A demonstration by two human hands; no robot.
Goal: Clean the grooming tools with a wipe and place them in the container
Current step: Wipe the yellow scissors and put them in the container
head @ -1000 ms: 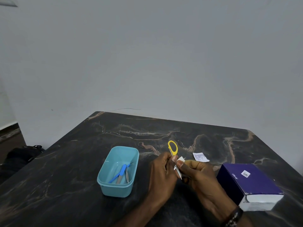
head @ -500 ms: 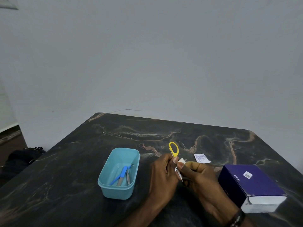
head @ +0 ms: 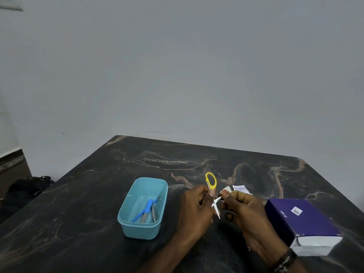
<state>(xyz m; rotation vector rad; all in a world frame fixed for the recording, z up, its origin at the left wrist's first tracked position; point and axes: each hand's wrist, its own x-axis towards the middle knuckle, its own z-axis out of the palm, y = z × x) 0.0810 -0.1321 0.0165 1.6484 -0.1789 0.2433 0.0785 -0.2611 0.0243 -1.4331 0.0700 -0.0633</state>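
Head cam: left hand (head: 197, 205) is pinching the yellow-handled scissors (head: 212, 192) near the pivot, fingers curled round them, handle loop pointing up and away, blades slightly parted and pointing down toward the person. Right hand (head: 246, 209) is pinching a small white wipe (head: 226, 189) between thumb and fingers, just beside the blades; contact between wipe and blade is too small to tell. Both hands are hovering over the dark marble table (head: 98, 194). Teal container (head: 142, 208) is sitting left of the hands, holding blue-handled tools (head: 146, 210). Torn white wrapper (head: 241, 189) is lying behind the right hand. Purple box (head: 301, 219) is resting at the right.
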